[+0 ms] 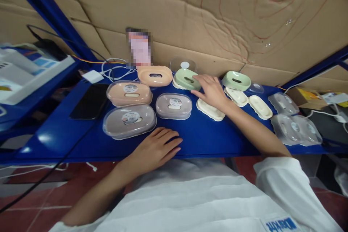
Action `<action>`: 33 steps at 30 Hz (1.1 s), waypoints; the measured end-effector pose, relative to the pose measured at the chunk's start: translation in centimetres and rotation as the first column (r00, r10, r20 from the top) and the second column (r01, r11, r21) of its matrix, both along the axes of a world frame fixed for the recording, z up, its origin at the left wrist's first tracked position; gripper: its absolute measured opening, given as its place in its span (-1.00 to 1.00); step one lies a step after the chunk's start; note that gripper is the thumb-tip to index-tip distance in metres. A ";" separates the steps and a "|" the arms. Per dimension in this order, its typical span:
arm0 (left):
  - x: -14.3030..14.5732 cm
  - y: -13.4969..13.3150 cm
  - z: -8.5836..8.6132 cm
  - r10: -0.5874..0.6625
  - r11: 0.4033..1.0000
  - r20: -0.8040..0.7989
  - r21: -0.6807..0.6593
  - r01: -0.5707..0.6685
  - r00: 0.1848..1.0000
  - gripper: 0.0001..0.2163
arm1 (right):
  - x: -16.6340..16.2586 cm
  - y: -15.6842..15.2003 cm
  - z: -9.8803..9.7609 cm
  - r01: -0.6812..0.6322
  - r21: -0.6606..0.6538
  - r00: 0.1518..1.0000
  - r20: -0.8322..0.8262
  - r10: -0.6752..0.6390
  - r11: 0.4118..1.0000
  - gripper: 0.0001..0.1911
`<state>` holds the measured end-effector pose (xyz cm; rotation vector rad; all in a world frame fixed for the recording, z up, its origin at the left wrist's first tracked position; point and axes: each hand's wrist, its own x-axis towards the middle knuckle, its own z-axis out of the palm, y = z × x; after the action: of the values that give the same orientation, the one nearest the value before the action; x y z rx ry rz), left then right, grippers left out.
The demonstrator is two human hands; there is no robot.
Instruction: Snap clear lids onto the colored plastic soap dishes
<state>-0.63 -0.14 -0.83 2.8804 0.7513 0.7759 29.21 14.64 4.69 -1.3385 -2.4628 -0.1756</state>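
Workstation surround: cardboard wall, blue table, red floor.
Wall (185, 18): brown cardboard, creased; curving red lines (227, 11) at right, with small shiny fixings (288, 22). Table (231, 136): blue, glossy, light glare (45, 138) at left. Left post (51, 14) and right post (320, 69): blue, slanting in view. Floor (35, 204): red tiles, pale joints, partly visible below the table.

So the phone (89, 102) is on the left of the table (187, 141), three lidded dishes (174, 113) sit right of it, with an open dish (145, 77) behind. Right hand (212, 91) is at the right end of the back-middle dish (183, 76); left hand (157, 148) is up front. Three loose trays (260, 107) lie right of centre, another dish (236, 86) behind them, then a lidded trio (285, 132) far right.
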 end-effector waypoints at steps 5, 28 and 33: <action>-0.1 -0.1 0.1 0.008 1.000 -0.006 -0.002 -0.008 1.000 -0.82 | -1.7 3.4 -0.4 0.113 -0.101 0.991 0.083 -0.105 0.988 -0.67; 0.0 0.0 0.2 0.037 0.999 0.010 -0.024 -0.037 0.999 -0.72 | 7.3 -18.1 -2.5 -0.068 -0.156 0.993 -0.103 0.052 0.985 -0.40; -0.1 -0.1 -0.1 0.060 0.998 0.038 -0.012 -0.060 0.997 -0.63 | 5.3 -16.8 -2.0 -0.188 -0.171 0.979 -0.107 0.172 0.967 -0.39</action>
<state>-0.77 -0.27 -0.93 2.8372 0.8380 0.8284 34.51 -2.19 2.69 -1.1522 -2.5543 0.1532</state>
